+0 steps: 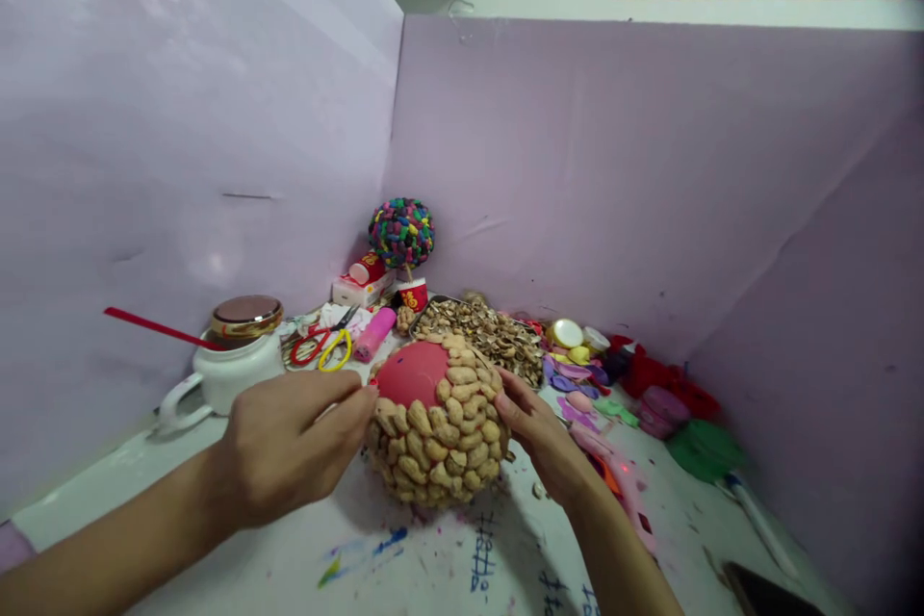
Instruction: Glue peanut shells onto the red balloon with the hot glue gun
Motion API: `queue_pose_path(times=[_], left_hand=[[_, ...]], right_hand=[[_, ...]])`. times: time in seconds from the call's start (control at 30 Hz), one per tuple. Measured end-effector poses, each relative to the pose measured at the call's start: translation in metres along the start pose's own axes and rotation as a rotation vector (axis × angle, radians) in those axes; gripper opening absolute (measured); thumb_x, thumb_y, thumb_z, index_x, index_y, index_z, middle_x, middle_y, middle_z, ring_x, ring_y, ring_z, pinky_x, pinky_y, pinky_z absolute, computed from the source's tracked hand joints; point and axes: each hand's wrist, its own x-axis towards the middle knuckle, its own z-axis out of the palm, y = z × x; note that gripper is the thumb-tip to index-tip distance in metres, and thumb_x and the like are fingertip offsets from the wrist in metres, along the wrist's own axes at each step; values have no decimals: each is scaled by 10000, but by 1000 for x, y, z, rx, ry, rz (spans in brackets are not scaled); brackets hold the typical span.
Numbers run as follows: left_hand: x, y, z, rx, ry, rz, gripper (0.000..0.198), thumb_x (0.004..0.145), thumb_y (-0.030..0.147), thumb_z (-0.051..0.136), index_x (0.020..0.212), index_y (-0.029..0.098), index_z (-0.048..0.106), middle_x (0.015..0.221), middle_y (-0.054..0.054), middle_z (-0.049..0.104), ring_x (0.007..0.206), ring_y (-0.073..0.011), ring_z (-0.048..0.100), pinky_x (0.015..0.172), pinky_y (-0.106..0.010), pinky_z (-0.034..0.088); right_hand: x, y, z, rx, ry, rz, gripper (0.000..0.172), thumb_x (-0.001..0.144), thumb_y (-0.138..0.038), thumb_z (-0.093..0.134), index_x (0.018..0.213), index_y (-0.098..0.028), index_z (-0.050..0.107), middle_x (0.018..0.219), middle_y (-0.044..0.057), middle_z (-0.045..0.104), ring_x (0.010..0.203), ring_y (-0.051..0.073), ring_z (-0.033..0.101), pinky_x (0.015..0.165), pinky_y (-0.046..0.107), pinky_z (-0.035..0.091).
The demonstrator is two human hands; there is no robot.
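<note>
A ball of peanuts in their shells [440, 448] covers most of a red balloon [417, 373], whose bare surface shows at the upper left. My left hand [299, 443] is closed in a pinch at the balloon's left edge, where a small red bit that looks like the balloon's end shows at the fingertips. My right hand [538, 433] grips the ball from the right, with thumb and fingers against the peanuts. Behind the ball, a tray is heaped with empty nut shells [498, 337].
A white mug [235, 371] with a lidded jar and red strip stands left. Scissors [321, 346] and a multicoloured ball on a stick [401, 233] are behind. A pink glue gun [613, 476], balloons [574, 371], a green piece [705, 449] and a dark phone-like object [765, 589] lie right.
</note>
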Motion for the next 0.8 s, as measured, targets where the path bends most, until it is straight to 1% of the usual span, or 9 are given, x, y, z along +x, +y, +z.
queue_pose_path(times=[0.07, 0.13, 0.2, 0.27, 0.33, 0.43, 0.6, 0.8], left_hand=[[7, -10, 7, 16, -33, 153, 167, 766, 122, 561, 931, 120, 591, 798, -73, 677, 697, -158, 617, 627, -273, 479], [11, -17, 13, 2, -60, 267, 178, 793, 135, 517, 953, 97, 583, 807, -77, 680, 695, -163, 615, 630, -294, 477], [14, -23, 18, 8, -70, 352, 185, 796, 147, 511, 953, 84, 585, 815, -75, 684, 672, -162, 614, 606, -298, 469], [17, -27, 21, 27, -54, 410, 175, 778, 155, 540, 927, 83, 598, 805, -66, 688, 648, -159, 614, 567, -291, 455], [20, -30, 22, 41, -31, 440, 156, 765, 163, 561, 895, 93, 611, 771, -50, 688, 625, -155, 611, 536, -285, 437], [26, -30, 24, 33, -20, 457, 148, 794, 156, 509, 867, 105, 627, 757, -51, 692, 621, -159, 612, 519, -290, 419], [37, -25, 25, -20, -13, 519, 261, 847, 129, 387, 849, 96, 646, 770, -75, 698, 659, -176, 616, 557, -312, 425], [43, -22, 25, -31, -72, 535, 286, 858, 119, 363, 853, 98, 648, 794, -80, 702, 707, -200, 616, 564, -327, 425]], right_hand=[[2, -3, 1, 6, -23, 11, 548, 663, -449, 701, 1150, -249, 552, 1234, 73, 574, 1188, 288, 454, 980, 451, 336], [3, -4, 1, 16, -40, 16, 559, 657, -447, 707, 1154, -246, 548, 1240, 71, 569, 1183, 287, 459, 977, 447, 342], [4, -3, 0, 20, -44, 18, 566, 651, -446, 710, 1155, -252, 543, 1244, 65, 567, 1174, 284, 469, 968, 438, 354], [4, -2, -2, 16, -43, 21, 553, 660, -446, 702, 1154, -258, 542, 1256, 59, 560, 1180, 282, 465, 964, 431, 360], [4, 0, -5, 18, -46, 21, 544, 670, -445, 695, 1155, -256, 538, 1269, 57, 549, 1197, 275, 450, 974, 421, 350], [3, 2, -8, 26, -65, 17, 551, 675, -439, 693, 1165, -249, 526, 1286, 57, 535, 1214, 261, 434, 999, 407, 324], [4, 4, -10, 36, -100, -12, 500, 696, -419, 688, 1146, -265, 537, 1260, 42, 557, 1191, 251, 458, 1008, 406, 311], [7, 6, -11, 42, -109, -45, 510, 691, -426, 692, 1144, -251, 533, 1250, 54, 555, 1184, 258, 458, 995, 402, 322]])
